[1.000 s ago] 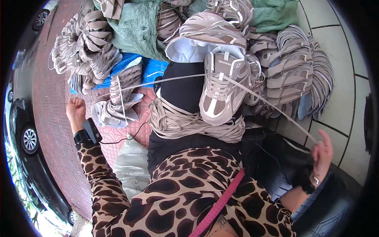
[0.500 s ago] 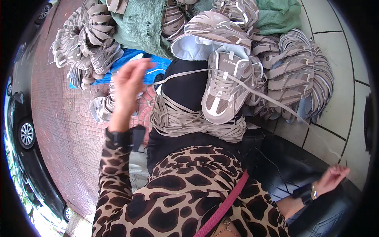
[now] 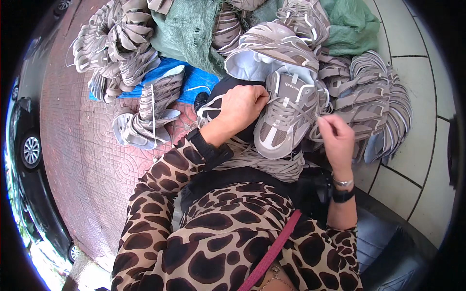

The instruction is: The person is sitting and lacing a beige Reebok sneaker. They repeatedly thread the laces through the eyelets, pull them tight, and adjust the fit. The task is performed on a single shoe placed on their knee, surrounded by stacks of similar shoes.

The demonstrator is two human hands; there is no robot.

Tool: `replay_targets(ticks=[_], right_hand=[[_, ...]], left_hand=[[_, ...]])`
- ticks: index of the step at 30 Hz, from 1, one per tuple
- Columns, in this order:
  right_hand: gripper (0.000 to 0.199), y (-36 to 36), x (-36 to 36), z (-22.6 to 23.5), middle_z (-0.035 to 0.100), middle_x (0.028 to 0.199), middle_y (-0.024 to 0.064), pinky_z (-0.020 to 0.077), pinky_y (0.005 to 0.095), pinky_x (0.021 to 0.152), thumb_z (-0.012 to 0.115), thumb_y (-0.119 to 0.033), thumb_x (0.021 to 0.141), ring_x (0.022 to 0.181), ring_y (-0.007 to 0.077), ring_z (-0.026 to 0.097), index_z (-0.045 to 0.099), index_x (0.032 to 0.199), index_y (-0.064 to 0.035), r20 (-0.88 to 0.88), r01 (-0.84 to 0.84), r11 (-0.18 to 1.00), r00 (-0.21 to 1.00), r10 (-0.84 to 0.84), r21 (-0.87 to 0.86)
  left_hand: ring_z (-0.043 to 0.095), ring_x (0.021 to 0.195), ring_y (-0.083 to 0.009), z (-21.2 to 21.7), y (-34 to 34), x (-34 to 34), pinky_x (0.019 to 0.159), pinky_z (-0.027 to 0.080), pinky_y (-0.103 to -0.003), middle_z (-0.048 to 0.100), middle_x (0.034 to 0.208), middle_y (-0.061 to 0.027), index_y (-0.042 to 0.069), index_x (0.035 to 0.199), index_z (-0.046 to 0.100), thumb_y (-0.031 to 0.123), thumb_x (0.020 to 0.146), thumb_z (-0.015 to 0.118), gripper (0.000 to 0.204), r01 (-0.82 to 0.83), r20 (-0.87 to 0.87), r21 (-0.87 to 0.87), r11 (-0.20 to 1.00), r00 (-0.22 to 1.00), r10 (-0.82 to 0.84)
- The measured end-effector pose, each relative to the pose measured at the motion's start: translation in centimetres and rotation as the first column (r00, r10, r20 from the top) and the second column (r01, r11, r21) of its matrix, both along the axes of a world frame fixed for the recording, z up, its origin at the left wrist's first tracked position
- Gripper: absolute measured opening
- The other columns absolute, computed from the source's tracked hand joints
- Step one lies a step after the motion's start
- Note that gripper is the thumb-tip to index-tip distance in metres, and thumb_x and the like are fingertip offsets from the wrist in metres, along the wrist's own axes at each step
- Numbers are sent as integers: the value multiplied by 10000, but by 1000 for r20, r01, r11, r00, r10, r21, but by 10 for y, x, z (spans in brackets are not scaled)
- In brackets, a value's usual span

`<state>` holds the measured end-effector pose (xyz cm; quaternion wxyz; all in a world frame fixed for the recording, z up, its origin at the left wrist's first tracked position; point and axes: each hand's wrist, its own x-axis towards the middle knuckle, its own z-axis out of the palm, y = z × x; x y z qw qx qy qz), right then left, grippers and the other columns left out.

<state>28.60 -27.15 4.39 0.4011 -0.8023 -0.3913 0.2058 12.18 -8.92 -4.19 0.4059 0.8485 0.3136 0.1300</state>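
Nearest, smooth patterned sleeves with dark rounded patches and a flat pink strap (image 3: 277, 246) lie over the person's front, beside a creased, glossy black seat (image 3: 381, 250). Across the lap spreads a loose tangle of flat beige laces (image 3: 276, 169), partly covered by the left wrist. Just beyond, toe toward the person, rests a shoe upper (image 3: 280, 121) of taupe mesh and pale overlays, laces criss-crossing its tongue. The left hand (image 3: 243, 104) curls at its left edge, the right hand (image 3: 337, 138) bends its fingers just beside its right; whether either grip is fully closed or pinches a lace, I cannot tell. Behind it, another upper (image 3: 257, 63) gapes with a padded white lining. A fanned stack of uppers (image 3: 361, 99) stands to the right, a smaller tied bundle (image 3: 150, 114) to the left on ridged red paving (image 3: 92, 140). Farther off, a coarse woven green sack (image 3: 187, 36) blocks part of the heap, above a slick blue sheet (image 3: 194, 80); a dark car (image 3: 36, 189) stands at far left.
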Motion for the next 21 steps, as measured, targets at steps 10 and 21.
replay_targets(ticks=[10, 21], right_hand=[[112, 31, 8, -21, 603, 696, 83, 424, 312, 545, 656, -84, 831, 566, 152, 537, 626, 799, 19, 56, -131, 981, 989, 140, -144], [152, 50, -8, -35, 598, 783, 90, 500, 441, 701, 657, -144, 794, 768, 297, 627, 552, 722, -61, 559, -133, 931, 768, 313, -339]], left_hand=[[669, 726, -380, 19, 8, 1, 633, 517, -491, 679, 747, -156, 140, 946, 665, 242, 911, 577, 139, 170, -177, 132, 977, 973, -145], [681, 744, -353, 7, 13, 4, 636, 521, -476, 687, 777, -146, 129, 941, 658, 241, 908, 588, 137, 223, -111, 193, 956, 973, -205]])
